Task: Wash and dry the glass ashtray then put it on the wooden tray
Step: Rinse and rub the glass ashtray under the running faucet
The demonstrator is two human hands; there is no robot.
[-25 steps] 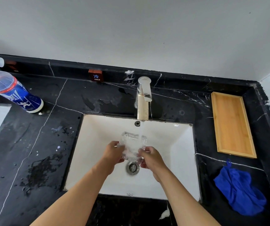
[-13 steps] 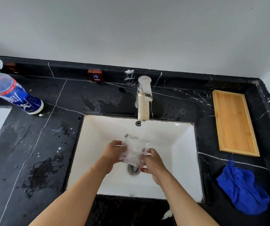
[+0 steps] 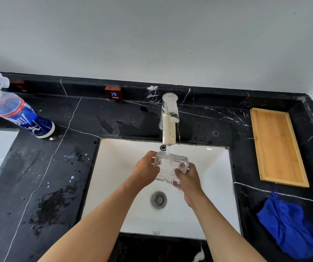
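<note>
The clear glass ashtray (image 3: 169, 167) is held over the white sink (image 3: 118, 178), tilted on edge under water running from the chrome tap (image 3: 169, 121). My left hand (image 3: 145, 170) grips its left side and my right hand (image 3: 188, 178) grips its lower right side. The empty wooden tray (image 3: 277, 146) lies on the black counter to the right of the sink. A crumpled blue cloth (image 3: 291, 225) lies on the counter in front of the tray.
A plastic bottle with a blue label (image 3: 19, 112) stands tilted at the back left of the wet black marble counter (image 3: 44, 176). A small "COLD" tag (image 3: 113, 93) sits on the back ledge. The sink drain (image 3: 158, 199) is below my hands.
Both hands have lifted the ashtray up and back, closer to the tap spout, and turned it so the stream runs over its upper edge.
</note>
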